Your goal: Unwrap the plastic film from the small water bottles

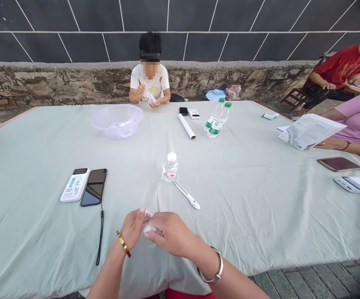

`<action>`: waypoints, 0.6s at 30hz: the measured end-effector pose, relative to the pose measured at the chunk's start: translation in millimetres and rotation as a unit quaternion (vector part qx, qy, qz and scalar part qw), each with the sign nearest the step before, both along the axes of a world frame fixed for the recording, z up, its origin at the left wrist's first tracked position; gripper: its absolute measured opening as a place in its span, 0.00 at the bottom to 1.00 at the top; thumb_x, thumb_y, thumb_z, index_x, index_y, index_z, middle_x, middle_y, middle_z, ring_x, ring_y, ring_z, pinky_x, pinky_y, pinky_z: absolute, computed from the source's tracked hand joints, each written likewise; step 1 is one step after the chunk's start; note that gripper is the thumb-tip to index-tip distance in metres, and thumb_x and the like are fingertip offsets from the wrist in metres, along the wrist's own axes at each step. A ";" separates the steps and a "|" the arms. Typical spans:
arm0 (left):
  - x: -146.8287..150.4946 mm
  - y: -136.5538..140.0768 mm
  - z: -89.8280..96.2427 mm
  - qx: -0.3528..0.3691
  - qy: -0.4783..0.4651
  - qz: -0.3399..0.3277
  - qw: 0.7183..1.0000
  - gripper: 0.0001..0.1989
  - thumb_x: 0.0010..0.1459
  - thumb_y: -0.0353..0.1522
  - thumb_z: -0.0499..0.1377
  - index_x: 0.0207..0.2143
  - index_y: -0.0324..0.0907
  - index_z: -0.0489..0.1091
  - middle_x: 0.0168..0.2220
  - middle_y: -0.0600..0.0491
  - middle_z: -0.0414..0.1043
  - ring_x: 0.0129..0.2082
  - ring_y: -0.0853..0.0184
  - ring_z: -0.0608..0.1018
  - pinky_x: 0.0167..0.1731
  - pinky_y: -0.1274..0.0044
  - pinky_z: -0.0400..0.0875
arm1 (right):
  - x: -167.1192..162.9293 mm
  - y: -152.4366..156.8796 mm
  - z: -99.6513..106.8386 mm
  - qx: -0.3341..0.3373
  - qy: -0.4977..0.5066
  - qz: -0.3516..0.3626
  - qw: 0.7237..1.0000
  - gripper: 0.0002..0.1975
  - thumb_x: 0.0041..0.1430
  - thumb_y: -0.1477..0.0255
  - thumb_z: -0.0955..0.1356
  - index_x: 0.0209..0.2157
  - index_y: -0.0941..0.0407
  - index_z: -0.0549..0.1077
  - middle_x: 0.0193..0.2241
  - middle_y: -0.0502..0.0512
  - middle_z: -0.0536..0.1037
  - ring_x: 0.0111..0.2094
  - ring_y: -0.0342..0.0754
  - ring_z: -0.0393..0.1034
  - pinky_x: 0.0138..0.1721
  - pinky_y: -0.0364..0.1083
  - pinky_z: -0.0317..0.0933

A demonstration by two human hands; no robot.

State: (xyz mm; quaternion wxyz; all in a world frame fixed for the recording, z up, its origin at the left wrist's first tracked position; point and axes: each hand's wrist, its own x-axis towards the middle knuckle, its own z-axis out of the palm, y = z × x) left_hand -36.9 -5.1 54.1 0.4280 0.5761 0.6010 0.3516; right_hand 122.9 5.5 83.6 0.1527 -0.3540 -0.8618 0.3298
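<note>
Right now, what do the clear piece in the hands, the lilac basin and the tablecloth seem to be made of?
Clear piece: likely thin plastic film, see-through and shiny, though blur leaves this open.
Lilac basin: probably smooth plastic, since it is translucent.
Tablecloth: apparently matte fabric, judging by its soft creases.

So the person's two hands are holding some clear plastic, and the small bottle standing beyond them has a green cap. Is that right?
Not quite: the head view shows that the cap of the small bottle is white, not green. The left hand and right hand do hold clear plastic.
</note>
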 end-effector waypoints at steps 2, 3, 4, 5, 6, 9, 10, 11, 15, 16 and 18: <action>-0.7 -5.3 -1.0 -0.027 -0.069 -0.056 0.996 0.31 0.58 0.54 0.36 0.17 0.44 0.60 0.17 0.54 0.62 0.20 0.67 0.65 0.24 0.74 0.61 | 2.3 9.6 -0.1 -0.049 0.072 -0.101 0.991 0.07 0.59 0.67 0.65 0.29 0.55 0.68 0.27 0.49 0.71 0.29 0.43 0.65 0.31 0.41 0.57; -0.5 -6.4 -1.8 -0.037 -0.100 -0.065 0.992 0.31 0.56 0.56 0.38 0.18 0.44 0.60 0.17 0.54 0.62 0.19 0.68 0.65 0.23 0.75 0.61 | 1.5 12.9 -2.7 -0.080 0.100 -0.143 0.981 0.06 0.58 0.67 0.66 0.31 0.55 0.68 0.28 0.49 0.72 0.29 0.43 0.65 0.30 0.41 0.57; 0.6 -6.4 -2.7 -0.045 -0.125 -0.060 0.989 0.30 0.53 0.59 0.42 0.20 0.43 0.61 0.17 0.55 0.62 0.18 0.69 0.64 0.21 0.76 0.60 | -0.7 14.7 -6.5 -0.112 0.123 -0.169 0.971 0.07 0.57 0.66 0.66 0.34 0.54 0.68 0.28 0.49 0.72 0.28 0.43 0.65 0.30 0.42 0.58; 2.8 -5.3 -3.6 -0.054 -0.146 -0.041 0.987 0.29 0.50 0.60 0.47 0.22 0.43 0.61 0.17 0.56 0.61 0.17 0.70 0.64 0.19 0.76 0.59 | -4.1 15.0 -10.8 -0.140 0.142 -0.179 0.963 0.08 0.58 0.65 0.66 0.37 0.54 0.68 0.29 0.50 0.72 0.28 0.43 0.66 0.29 0.42 0.59; 5.7 -3.5 -4.3 -0.065 -0.163 -0.011 0.984 0.28 0.46 0.60 0.51 0.23 0.43 0.61 0.16 0.58 0.59 0.16 0.71 0.63 0.17 0.77 0.58 | -8.4 14.0 -14.9 -0.159 0.153 -0.178 0.959 0.09 0.59 0.64 0.65 0.39 0.54 0.67 0.29 0.50 0.72 0.27 0.43 0.66 0.29 0.42 0.59; 15.6 4.2 -5.3 -0.074 -0.192 0.097 0.974 0.26 0.45 0.57 0.57 0.22 0.43 0.59 0.15 0.62 0.53 0.15 0.74 0.58 0.15 0.80 0.55 | -21.2 6.1 -22.6 -0.134 0.131 -0.164 0.968 0.09 0.62 0.66 0.60 0.41 0.53 0.67 0.31 0.53 0.73 0.29 0.45 0.67 0.31 0.45 0.61; 17.5 6.9 -5.8 -0.070 -0.191 0.118 0.972 0.25 0.45 0.55 0.58 0.21 0.43 0.58 0.16 0.62 0.53 0.15 0.75 0.58 0.15 0.80 0.56 | -23.4 3.9 -23.2 -0.109 0.110 -0.160 0.975 0.10 0.62 0.68 0.60 0.42 0.54 0.67 0.33 0.54 0.73 0.31 0.46 0.67 0.32 0.46 0.61; 18.1 9.4 -6.5 -0.067 -0.185 0.130 0.972 0.24 0.46 0.53 0.59 0.21 0.43 0.59 0.17 0.61 0.54 0.17 0.74 0.59 0.16 0.80 0.56 | -23.5 2.9 -23.2 -0.091 0.090 -0.150 0.980 0.10 0.60 0.69 0.61 0.43 0.54 0.67 0.35 0.55 0.73 0.33 0.48 0.67 0.34 0.47 0.61; 5.1 18.9 -14.4 -0.032 -0.121 0.166 0.978 0.19 0.47 0.48 0.59 0.21 0.42 0.62 0.21 0.58 0.58 0.22 0.71 0.64 0.22 0.79 0.60 | 1.3 21.3 -25.1 -0.130 0.090 -0.142 0.977 0.26 0.52 0.68 0.67 0.53 0.51 0.62 0.44 0.56 0.71 0.37 0.48 0.68 0.36 0.47 0.63; -0.7 21.4 -16.7 -0.023 -0.109 0.186 0.976 0.19 0.48 0.47 0.59 0.21 0.42 0.63 0.21 0.58 0.58 0.22 0.71 0.63 0.23 0.79 0.60 | 12.4 31.7 -27.7 -0.137 0.099 -0.187 0.968 0.28 0.52 0.66 0.67 0.55 0.50 0.60 0.46 0.56 0.70 0.37 0.47 0.68 0.36 0.47 0.64; -12.1 27.5 -19.4 -0.015 -0.112 0.232 0.966 0.17 0.48 0.45 0.59 0.20 0.42 0.61 0.21 0.59 0.56 0.22 0.71 0.61 0.23 0.79 0.58 | 34.4 56.8 -35.7 -0.114 0.100 -0.324 0.934 0.28 0.53 0.63 0.65 0.56 0.52 0.58 0.48 0.58 0.68 0.37 0.47 0.68 0.36 0.48 0.65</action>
